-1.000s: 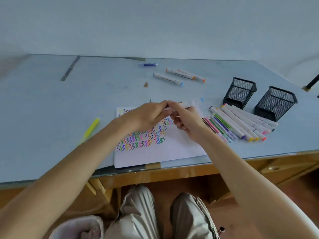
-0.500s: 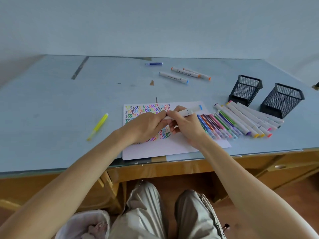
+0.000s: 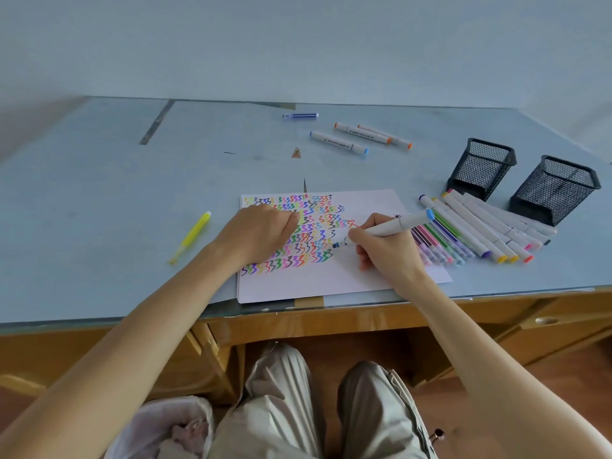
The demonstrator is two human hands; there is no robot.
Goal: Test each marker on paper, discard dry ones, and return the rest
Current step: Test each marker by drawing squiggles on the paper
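Uncapped now, white marker [image 3: 384,229] in right hand [image 3: 385,251]; blue tip on paper [image 3: 347,283].

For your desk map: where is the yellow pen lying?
In the head view, the yellow pen lies alone on the table, left of the paper and the left hand.

The white paper [image 3: 331,279] carries rows of multicoloured zigzags. The held marker [image 3: 390,226] is white with blue ends. A yellow pen [image 3: 193,235] lies on the pale blue desk [image 3: 99,210]. Both mesh holders [image 3: 482,167] are black.
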